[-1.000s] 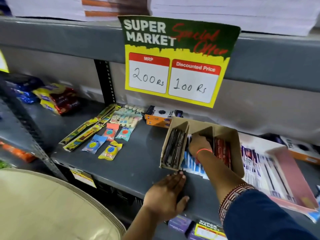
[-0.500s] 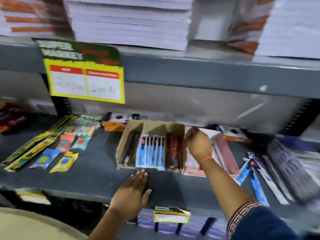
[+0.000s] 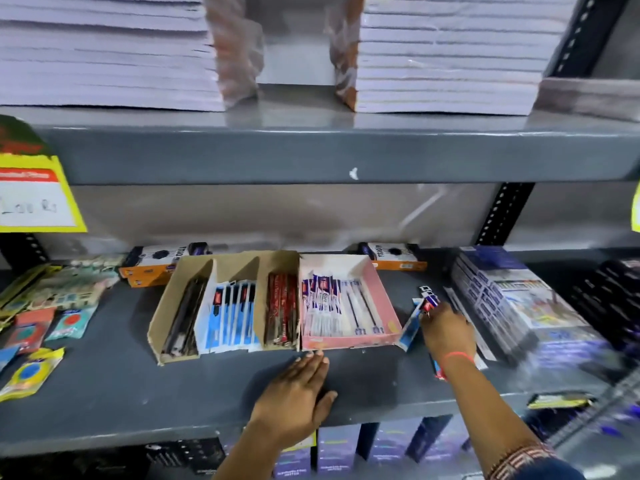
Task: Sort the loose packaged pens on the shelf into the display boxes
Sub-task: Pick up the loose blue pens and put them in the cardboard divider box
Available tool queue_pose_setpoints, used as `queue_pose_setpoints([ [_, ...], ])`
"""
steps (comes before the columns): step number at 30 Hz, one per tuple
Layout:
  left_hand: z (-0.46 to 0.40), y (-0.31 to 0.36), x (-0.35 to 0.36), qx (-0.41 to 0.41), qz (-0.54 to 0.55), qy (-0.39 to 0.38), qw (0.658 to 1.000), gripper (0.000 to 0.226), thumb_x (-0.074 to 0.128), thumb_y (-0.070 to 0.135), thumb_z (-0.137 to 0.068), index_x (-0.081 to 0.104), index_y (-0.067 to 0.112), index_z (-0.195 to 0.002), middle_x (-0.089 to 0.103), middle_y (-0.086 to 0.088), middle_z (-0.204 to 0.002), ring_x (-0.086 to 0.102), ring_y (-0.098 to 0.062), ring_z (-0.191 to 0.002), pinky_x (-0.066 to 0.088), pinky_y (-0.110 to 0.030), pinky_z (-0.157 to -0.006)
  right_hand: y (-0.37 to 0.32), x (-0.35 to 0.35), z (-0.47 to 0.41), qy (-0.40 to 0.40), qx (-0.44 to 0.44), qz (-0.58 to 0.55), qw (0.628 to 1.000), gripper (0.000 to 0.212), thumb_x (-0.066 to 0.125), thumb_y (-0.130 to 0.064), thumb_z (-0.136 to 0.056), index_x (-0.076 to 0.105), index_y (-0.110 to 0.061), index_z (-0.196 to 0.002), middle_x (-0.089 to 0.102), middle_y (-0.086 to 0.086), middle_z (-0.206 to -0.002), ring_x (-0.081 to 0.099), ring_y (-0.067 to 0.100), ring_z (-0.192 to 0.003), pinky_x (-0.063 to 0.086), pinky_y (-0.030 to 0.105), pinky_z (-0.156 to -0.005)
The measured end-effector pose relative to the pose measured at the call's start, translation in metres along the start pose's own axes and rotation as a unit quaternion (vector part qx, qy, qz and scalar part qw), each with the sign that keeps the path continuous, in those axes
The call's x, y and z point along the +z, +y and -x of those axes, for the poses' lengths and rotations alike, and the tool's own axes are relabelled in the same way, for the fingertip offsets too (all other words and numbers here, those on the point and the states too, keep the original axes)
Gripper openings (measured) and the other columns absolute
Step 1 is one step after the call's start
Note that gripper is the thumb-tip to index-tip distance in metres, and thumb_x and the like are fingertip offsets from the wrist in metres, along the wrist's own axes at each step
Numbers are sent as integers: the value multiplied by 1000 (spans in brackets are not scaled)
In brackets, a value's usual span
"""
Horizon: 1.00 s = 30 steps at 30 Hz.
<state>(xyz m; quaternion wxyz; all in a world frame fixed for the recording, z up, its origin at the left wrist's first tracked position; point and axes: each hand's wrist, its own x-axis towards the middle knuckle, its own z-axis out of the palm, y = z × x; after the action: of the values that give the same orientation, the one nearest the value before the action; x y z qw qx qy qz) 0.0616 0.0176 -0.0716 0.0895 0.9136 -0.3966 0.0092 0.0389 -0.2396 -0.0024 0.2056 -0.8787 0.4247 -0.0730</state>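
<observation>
A brown cardboard display box (image 3: 171, 308) on the grey shelf (image 3: 121, 382) holds black, blue and red packaged pens in three sections. A pink display box (image 3: 382, 299) to its right holds white and purple packaged pens. Several loose packaged pens (image 3: 414, 323) lie right of the pink box. My right hand (image 3: 446, 330) lies on these loose pens, fingers curled around a blue and red pack (image 3: 429, 301). My left hand (image 3: 299, 393) rests flat on the shelf, in front of the boxes, holding nothing.
Orange and white boxes (image 3: 156, 261) stand behind the display boxes. Small packets (image 3: 31, 372) lie at the left. A big blue box (image 3: 512, 303) sits at the right. Paper stacks (image 3: 104, 53) fill the shelf above. A yellow price sign (image 3: 34, 199) hangs left.
The view has swung right. My right hand left the brown box, crossed over the pink box and came down on the loose pens. My left hand stayed flat on the shelf.
</observation>
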Motion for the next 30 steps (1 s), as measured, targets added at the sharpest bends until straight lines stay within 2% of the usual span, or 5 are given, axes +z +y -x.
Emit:
queue_pose_setpoints([
  [12, -1, -4, 7, -11, 2, -23, 1000, 65, 12, 56, -94, 4, 22, -147, 1, 4, -156, -4, -9, -141, -9, -21, -108, 17, 2, -25, -145, 82, -82, 983, 44, 70, -12, -79, 60, 8, -116, 64, 22, -121, 62, 32, -101, 44, 31, -76],
  [18, 0, -3, 5, -10, 4, -3, 1000, 64, 15, 55, -94, 7, 21, -148, 5, 3, -156, -1, -11, -141, -10, -21, -107, 6, -12, -33, -87, 38, -49, 994, 37, 65, -14, -81, 63, 6, -111, 66, 25, -116, 63, 36, -106, 48, 34, -85],
  [23, 2, -1, 3, -7, -1, 18, 1000, 63, 20, 53, -95, 13, 19, -147, 11, 1, -155, 4, -14, -142, -12, -24, -106, -8, -43, -37, -140, 23, -55, 988, 30, 59, -13, -85, 62, 9, -106, 66, 21, -91, 62, 28, -74, 43, 23, -56],
  [27, 2, -1, 3, -7, 2, 18, 1000, 62, 18, 54, -95, 11, 21, -148, 8, 4, -156, 2, -11, -141, -10, -20, -105, -3, -58, -42, -231, 98, -403, 880, 11, 58, -5, -87, 59, 0, -77, 63, 5, -40, 57, 13, -31, 43, 13, -36],
  [30, 2, -1, 2, -7, 4, 17, 1000, 62, 18, 53, -95, 11, 20, -148, 7, 4, -156, 1, -10, -141, -11, -19, -104, 3, -55, -38, -258, 138, -518, 804, 21, 45, -8, -94, 55, -8, -75, 62, 0, -37, 56, 9, -30, 46, 20, -43],
])
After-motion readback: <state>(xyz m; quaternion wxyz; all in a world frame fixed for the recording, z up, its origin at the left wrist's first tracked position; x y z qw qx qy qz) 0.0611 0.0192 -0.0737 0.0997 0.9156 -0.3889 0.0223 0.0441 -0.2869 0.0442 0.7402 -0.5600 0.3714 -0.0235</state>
